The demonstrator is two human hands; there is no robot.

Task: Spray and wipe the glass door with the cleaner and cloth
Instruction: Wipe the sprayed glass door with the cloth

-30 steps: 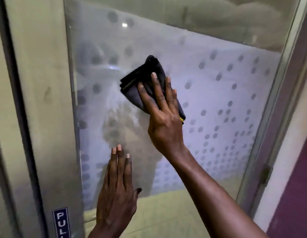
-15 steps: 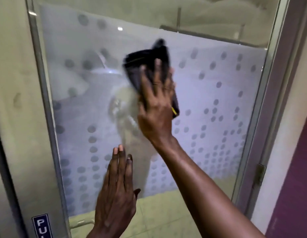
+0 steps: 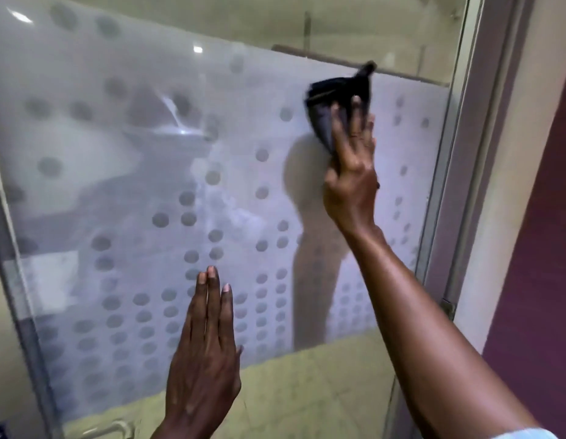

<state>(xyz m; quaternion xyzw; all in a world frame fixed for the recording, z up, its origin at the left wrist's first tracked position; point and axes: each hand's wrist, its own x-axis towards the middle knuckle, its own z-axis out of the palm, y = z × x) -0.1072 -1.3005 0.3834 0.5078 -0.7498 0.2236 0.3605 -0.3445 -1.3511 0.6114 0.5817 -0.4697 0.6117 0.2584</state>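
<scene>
The glass door (image 3: 133, 191) fills the view, frosted with a pattern of grey dots. A folded black cloth (image 3: 335, 96) lies flat against the upper right part of the pane. My right hand (image 3: 351, 172) presses it to the glass with fingers spread and straight. Lower down, near the middle, my left hand (image 3: 205, 353) rests flat on the glass, its fingers straight and together. No cleaner bottle is in view.
The door's metal frame (image 3: 446, 191) runs down the right side with a hinge (image 3: 448, 304) low on it, and a maroon wall (image 3: 541, 248) stands beyond. A metal frame strip (image 3: 19, 312) edges the glass on the left. A door handle (image 3: 107, 427) shows at the bottom left.
My right hand has swept the cloth up and to the right across the glass, towards the frame. My left hand stays flat on the pane. The view has shifted right.
</scene>
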